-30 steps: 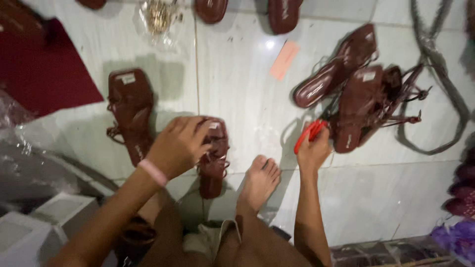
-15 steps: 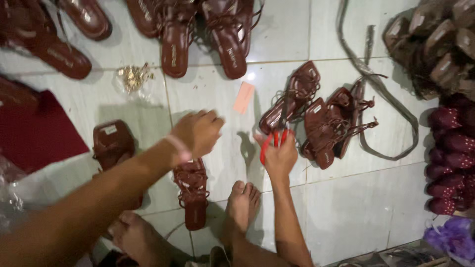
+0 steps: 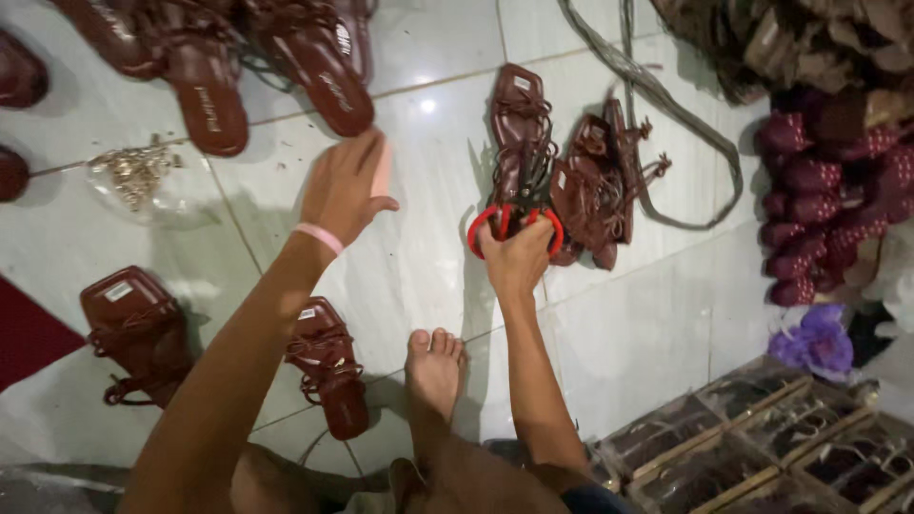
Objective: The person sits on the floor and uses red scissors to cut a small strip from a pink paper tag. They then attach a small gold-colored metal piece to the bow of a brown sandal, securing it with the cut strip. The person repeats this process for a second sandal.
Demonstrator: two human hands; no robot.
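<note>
My right hand (image 3: 517, 255) grips red-handled scissors (image 3: 509, 221) and rests against a brown strappy sandal (image 3: 519, 133) on the white tile floor. My left hand (image 3: 345, 190), with a pink band on the wrist, reaches forward with fingers apart over a small pink strip (image 3: 382, 171) lying on the tiles. Another brown sandal (image 3: 327, 366) lies under my left forearm. My bare foot (image 3: 433, 366) rests on the floor between my arms.
More brown sandals lie at the top left (image 3: 309, 62), at the left (image 3: 133, 328) and beside the scissors (image 3: 595, 186). A clear bag of gold trinkets (image 3: 133, 176), a grey strap (image 3: 666, 105), dark red beaded pieces (image 3: 819, 190) and divided boxes (image 3: 762, 447) surround me.
My left hand has let go of the near sandal and stretched forward to the pink strip. My right hand moved the scissors up against the far sandal. The view shifted forward.
</note>
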